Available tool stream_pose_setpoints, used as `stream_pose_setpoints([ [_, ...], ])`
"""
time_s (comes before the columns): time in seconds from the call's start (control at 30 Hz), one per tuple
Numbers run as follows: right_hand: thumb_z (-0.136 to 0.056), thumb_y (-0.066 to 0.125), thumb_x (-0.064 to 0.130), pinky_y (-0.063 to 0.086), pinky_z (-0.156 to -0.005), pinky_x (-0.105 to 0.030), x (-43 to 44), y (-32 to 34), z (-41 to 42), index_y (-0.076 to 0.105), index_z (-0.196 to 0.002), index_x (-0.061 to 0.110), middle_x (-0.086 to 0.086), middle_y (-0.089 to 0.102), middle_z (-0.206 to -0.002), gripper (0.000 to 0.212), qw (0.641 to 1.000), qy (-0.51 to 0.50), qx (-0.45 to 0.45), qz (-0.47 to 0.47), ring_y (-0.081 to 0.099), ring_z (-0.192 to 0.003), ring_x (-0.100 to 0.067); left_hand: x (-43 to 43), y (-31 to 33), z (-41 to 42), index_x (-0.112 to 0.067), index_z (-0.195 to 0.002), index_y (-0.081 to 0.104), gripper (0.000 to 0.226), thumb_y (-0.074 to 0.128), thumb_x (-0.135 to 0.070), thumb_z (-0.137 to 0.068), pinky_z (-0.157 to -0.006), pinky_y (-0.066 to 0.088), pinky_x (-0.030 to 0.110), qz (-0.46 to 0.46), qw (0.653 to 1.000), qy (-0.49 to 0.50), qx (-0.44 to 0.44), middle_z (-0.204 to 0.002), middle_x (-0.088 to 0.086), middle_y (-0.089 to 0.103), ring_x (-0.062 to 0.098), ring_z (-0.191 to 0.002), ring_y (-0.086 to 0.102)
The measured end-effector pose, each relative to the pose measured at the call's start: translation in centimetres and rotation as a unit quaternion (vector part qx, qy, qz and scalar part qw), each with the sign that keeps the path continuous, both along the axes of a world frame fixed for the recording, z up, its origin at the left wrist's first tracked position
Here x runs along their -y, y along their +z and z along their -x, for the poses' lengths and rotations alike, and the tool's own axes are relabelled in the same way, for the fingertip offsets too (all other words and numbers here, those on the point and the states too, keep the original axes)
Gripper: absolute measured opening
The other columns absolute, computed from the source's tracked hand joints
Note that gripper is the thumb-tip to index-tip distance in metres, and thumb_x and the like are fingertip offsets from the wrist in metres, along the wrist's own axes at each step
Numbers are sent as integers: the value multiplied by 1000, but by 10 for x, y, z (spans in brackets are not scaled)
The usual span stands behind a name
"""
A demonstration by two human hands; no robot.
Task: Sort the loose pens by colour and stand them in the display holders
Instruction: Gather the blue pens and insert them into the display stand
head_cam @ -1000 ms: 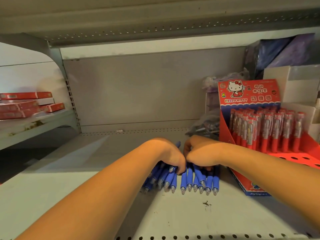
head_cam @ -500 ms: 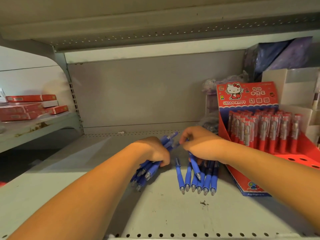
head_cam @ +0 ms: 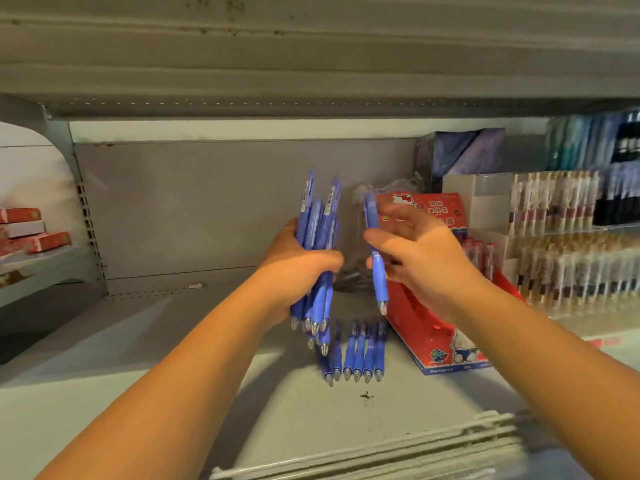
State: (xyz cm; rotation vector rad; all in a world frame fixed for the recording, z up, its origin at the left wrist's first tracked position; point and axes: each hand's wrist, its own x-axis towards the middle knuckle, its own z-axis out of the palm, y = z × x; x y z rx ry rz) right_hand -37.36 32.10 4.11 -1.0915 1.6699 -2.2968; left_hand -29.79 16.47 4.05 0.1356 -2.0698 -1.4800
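Note:
My left hand [head_cam: 298, 271] is raised above the shelf and grips a bundle of blue pens [head_cam: 317, 233], held upright with the tips down. My right hand [head_cam: 419, 261] is raised beside it and pinches a single blue pen [head_cam: 375, 258], also tip down. Several more blue pens [head_cam: 356, 355] lie side by side on the grey shelf [head_cam: 173, 358] below the hands. The red display holder [head_cam: 426, 327] with red pens [head_cam: 479, 254] stands just right of them, partly hidden behind my right hand.
White holders with rows of pens [head_cam: 561, 237] stand at the right. Dark purple boxes [head_cam: 460, 157] sit behind the red holder. Red boxes [head_cam: 31, 233] lie on the neighbouring shelf at the left. An upper shelf hangs close overhead.
Both hands have lifted off the shelf. The left brought up its bundle of blue pens and turned it upright; the right came up with one pen. The view tilted upward.

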Motion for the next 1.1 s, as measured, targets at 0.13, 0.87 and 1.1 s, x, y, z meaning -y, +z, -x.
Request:
stream_pose_setpoints([
  [0.13, -94, 60, 10, 52, -57, -21, -46, -4, -13, 66, -112, 10, -1, 66, -82, 19, 999, 7, 38, 27, 61, -62, -9, -40, 4, -7, -15, -92, 58, 36, 68, -17, -57, -53, 53, 31, -16, 995, -85, -45, -58, -7, 60, 17, -53, 58],
  [0.87, -69, 75, 28, 53, -59, -26, -378, -32, 54, 62, -115, 36, 2, 66, -80, 48, 993, -108, 41, 12, 59, -72, -15, -362, -17, 92, -4, -128, 49, 52, 69, 9, -81, -56, 54, 27, -66, 962, -230, -134, -76, 1, 62, 17, -57, 62],
  [1.1, -67, 74, 27, 52, -53, -26, -425, -34, 105, 56, -118, 28, 2, 70, -73, 54, 996, -87, 17, -6, 69, -70, -13, -408, -22, 133, -10, -113, 57, 46, 75, -2, -71, -57, 53, 27, -69, 971, -178, -145, -71, -1, 63, 17, -59, 62],
])
